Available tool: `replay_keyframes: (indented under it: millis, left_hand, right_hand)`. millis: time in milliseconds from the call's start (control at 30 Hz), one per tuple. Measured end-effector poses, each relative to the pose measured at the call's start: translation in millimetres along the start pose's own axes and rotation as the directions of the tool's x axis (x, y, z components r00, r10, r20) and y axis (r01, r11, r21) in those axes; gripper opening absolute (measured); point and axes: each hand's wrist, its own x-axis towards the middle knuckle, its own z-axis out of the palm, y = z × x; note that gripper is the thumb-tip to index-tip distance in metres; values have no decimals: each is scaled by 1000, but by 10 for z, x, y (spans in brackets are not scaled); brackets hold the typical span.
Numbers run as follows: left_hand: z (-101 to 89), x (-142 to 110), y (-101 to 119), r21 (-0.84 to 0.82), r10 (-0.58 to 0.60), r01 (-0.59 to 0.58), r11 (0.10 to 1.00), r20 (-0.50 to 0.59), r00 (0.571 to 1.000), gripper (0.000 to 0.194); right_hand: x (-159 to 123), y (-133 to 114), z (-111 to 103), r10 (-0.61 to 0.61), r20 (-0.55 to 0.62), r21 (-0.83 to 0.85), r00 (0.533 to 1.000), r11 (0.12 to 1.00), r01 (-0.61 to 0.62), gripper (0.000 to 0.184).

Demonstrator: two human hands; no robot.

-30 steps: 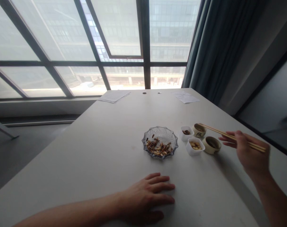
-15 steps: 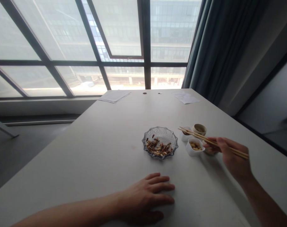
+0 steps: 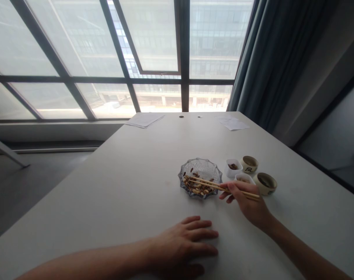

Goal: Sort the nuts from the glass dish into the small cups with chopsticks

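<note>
Centrally, a glass bowl [image 3: 209,168] of nuts and seeds [image 3: 198,191] stands about midway between the left and right edges of the desk [image 3: 130,182]. The right hand [image 3: 248,201] grips chopsticks [image 3: 206,181], tips at the nuts. The left hand [image 3: 184,242] rests nearer the viewer, fingers spread. Toward the right edge: two white tubs [image 3: 233,174], two cups [image 3: 268,190].

Head view, one: worn on the head, set above the near side of the white table [image 3: 130,186], faced forward and down along its length. The left hand [image 3: 182,241] is taken nearest, low in frame; the right hand [image 3: 249,202] and cut-glass bowl [image 3: 205,168] lie farther out. The gridded window [image 3: 153,35] is included beyond, the curtain [image 3: 261,58] at right.
</note>
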Motion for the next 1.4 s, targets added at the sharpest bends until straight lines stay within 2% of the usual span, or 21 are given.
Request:
replay_keyframes:
  millis: [267,467,733,867,967,1100,1233,1333,1400]
  left_hand:
    - [16,-9,-6,-7,6,-6,1000,-1,1000,49]
    - [24,4,-15,-2,10,-10,1000,-21,1000,48]
    - [24,-5,-14,-22,16,-16,1000,-25,1000,49]
    - [30,-13,-21,-23,14,-15,1000,-26,1000,53]
    - [27,-14,-21,-23,12,-12,1000,-20,1000,53]
    - [13,-7,-8,-17,4,-4,1000,-10,1000,49]
    - [2,6,3,-24,3,-3,1000,-12,1000,49]
    - [1,10,0,-26,3,-3,1000,-13,1000,49]
    - [3,8,-5,-24,0,0,1000,-13,1000,49]
  right_hand:
    - [154,94,130,56,1,18,998,998,-56,49]
    - [189,70,188,122,-14,27,992,992,-121,57]
    - [173,49,219,127,-108,140,986,984,-112,53]
    - [161,2,156,99,-147,146,984,986,-78,50]
    - [146,-66,-4,69,-209,113,976,993,-47,47]
    - [96,-111,-406,52,-325,40,944,998,-41,45]
    - [10,-55,-908,18,-515,-42,857,998,-47,38]
    - [-60,7,-1220,-34,-616,-70,787,997,-12,32]
    - [-104,46,-1364,-30,-645,-70,764,997,-21,32]
